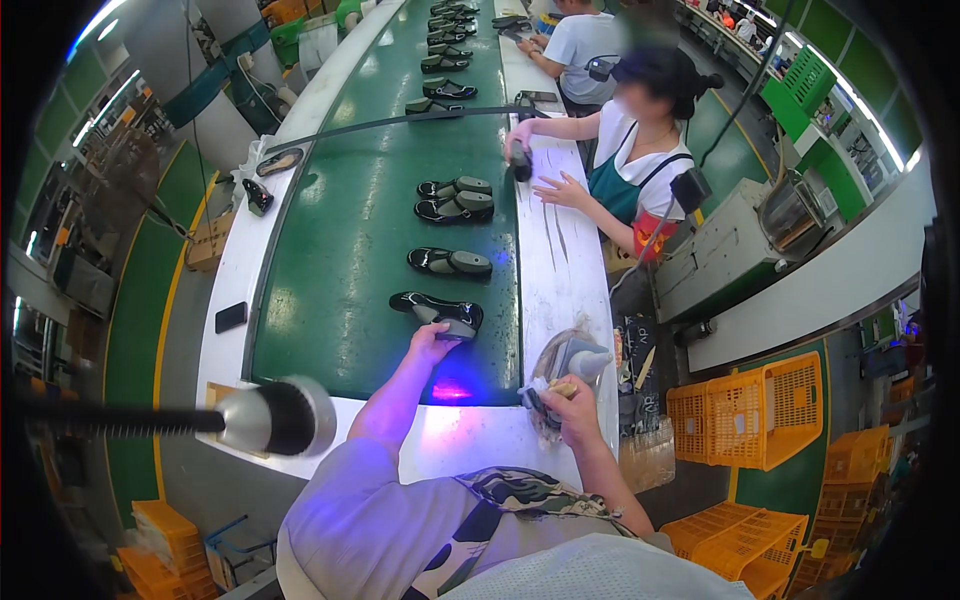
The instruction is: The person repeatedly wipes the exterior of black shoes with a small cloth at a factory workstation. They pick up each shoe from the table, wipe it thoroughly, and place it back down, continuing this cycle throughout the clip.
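On the left, a dark phone (231,318) lies on the white surface (228,355) that borders the green conveyor belt (330,290). Nearer the camera, a gooseneck fixture (268,420) with a silver and black head reaches in. The left hand (432,343) is at the near end of the belt, its fingers closed on the grey sole side of the nearest glossy black shoe (457,328). This shoe lies against its mate (418,302), while another black pair (450,262) sits just beyond. A purple light patch (450,391) glows at the belt's end. Holding the shoe by its sole seems sound: the grip should be steady but light, with fingertips off the shiny upper.

To the right, above the white surface, the right hand (574,400) is closed around a small tool with a tan handle (562,389); its dark end is too blurred to identify. That end is best kept clear of the glossy upper and turned away from the wrist. Just beside it stands a grey-white container (588,362), close enough to deserve care against knocking. Farther right, orange crates (745,410) rest well apart from both hands.
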Motion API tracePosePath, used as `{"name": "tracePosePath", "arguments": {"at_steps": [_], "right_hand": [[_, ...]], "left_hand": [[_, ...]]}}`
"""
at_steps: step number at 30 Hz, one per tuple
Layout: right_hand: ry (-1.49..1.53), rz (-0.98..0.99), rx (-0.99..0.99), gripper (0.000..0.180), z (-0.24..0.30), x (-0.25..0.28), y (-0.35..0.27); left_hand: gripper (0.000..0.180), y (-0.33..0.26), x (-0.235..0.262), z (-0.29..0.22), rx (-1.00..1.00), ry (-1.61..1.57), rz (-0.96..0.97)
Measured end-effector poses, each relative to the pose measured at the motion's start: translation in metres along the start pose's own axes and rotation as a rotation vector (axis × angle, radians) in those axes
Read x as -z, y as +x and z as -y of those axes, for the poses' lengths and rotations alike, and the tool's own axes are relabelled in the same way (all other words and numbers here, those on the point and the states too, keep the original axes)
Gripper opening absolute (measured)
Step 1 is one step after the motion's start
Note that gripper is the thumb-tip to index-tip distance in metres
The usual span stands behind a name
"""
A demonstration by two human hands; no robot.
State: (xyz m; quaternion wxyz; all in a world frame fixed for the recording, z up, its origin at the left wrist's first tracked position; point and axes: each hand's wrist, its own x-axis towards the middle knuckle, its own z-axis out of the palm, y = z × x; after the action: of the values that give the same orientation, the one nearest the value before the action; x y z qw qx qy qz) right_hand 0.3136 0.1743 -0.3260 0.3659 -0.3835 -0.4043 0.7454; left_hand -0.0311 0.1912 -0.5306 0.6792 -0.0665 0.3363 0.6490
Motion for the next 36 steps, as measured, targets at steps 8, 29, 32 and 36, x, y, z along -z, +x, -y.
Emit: {"name": "tracePosePath", "arguments": {"at_steps": [8, 29, 32, 36], "right_hand": [[0.017, -0.040, 0.063, 0.018, 0.018, 0.008, -0.027], [-0.023, 0.551, 0.160, 0.022, 0.022, -0.125, -0.004], [-0.050, 0.608, 0.129, 0.023, 0.014, -0.142, -0.005], [-0.070, 0.585, 0.117, 0.022, 0.001, -0.153, -0.002]], "left_hand": [[0.063, -0.177, -0.114, -0.013, -0.541, 0.275, 0.314], [0.048, -0.372, -0.106, 0.031, -1.642, 1.609, 0.124], [0.049, -0.388, -0.107, 0.030, -1.718, 1.679, 0.103], [0.049, -0.403, -0.115, 0.033, -1.755, 1.727, 0.071]]}}
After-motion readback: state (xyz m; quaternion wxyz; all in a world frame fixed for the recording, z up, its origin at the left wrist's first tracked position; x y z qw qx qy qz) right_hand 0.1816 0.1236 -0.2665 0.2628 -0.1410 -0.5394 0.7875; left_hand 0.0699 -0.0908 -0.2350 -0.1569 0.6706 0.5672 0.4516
